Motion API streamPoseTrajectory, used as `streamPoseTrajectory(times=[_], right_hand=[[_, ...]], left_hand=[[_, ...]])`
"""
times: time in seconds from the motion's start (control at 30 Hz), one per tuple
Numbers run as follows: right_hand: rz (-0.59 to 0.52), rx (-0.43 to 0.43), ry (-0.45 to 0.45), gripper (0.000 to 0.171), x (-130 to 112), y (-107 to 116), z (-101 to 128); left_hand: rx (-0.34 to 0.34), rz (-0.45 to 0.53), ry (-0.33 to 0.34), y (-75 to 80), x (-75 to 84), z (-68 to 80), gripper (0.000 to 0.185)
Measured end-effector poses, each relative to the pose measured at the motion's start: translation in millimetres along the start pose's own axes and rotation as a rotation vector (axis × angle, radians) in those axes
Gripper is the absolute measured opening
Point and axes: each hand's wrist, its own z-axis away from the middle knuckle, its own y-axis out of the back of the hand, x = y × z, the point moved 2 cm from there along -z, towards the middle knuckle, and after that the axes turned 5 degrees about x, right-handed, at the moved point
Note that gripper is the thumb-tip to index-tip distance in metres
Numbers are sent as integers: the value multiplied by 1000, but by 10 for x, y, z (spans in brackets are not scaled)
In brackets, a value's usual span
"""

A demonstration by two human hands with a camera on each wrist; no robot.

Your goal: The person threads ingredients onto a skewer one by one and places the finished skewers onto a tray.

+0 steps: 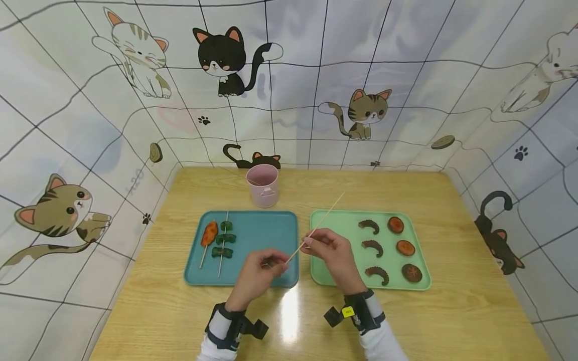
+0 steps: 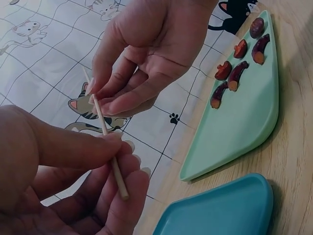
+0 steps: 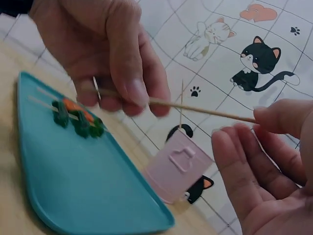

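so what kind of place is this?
Looks like a staged tabletop recording booth, not a real kitchen: a cartoon-cat backdrop wraps a wooden table, and pretend food sits on a teal tray and a green tray, with both wrists carrying camera straps.

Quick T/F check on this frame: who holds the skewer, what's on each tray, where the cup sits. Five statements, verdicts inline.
1. Both hands hold one bare wooden skewer: the left hand pinches its lower end, the right hand grips it further up. True.
2. The blue tray holds two loaded skewers. True.
3. The green tray is bare. False: it carries three dark curved pieces and three round pieces.
4. The pink cup stands on the blue tray. False: it stands on the table behind that tray.
5. The skewer in the hands already carries food. False: no piece is on it.
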Motion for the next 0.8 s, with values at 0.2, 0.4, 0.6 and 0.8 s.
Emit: streamPoseTrajectory(times=[0.2,0.4,0.6,0.8], right_hand=[[186,-23,81,34,-118,166,-91],[355,47,115,36,-258,471,-210],[596,127,42,50,-300,875,-341],[800,167,-5,59,-214,1234,-471]], left_hand=[[23,44,16,86,-60,24,13],[34,60,32,172,-104,50,13],[37,64,58,225,-129,64,14],[29,51,75,257,-164,88,13]])
